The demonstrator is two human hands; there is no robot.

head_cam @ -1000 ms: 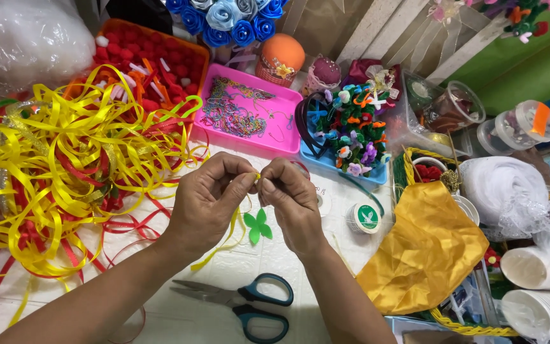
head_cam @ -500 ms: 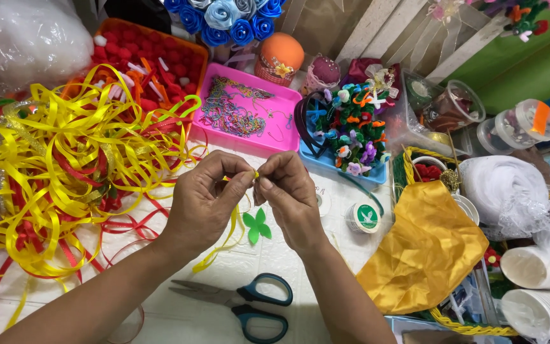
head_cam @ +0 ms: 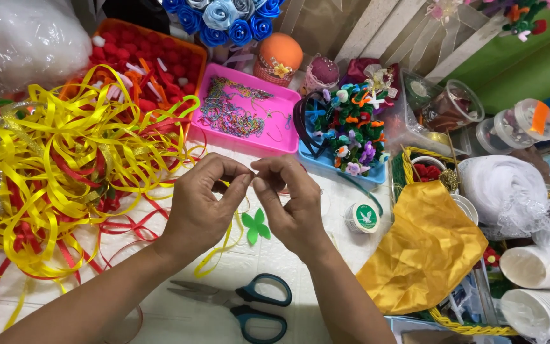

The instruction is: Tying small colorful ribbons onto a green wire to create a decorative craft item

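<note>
Both hands pinched together just above the green paper leaf (head_cam: pixel 254 225) on the worktop (head_cam: pixel 268 261): left hand (head_cam: pixel 202 207) and right hand (head_cam: pixel 291 204) fingertips closed on something tiny, can't tell what. Yellow ribbon (head_cam: pixel 221 245) trailing under the left grip. Scissors (head_cam: pixel 243 302) below the leaf. Barely moved since before.

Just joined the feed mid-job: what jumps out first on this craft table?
The big tangle of yellow ribbon, mixed with red strands, fills the left side. At centre the left hand and right hand meet fingertip to fingertip, pinching something too small to identify, above a small green leaf cutout. Behind them sits a pink tray of coloured chains, and dark-handled scissors lie on the table near the bottom edge.
</note>
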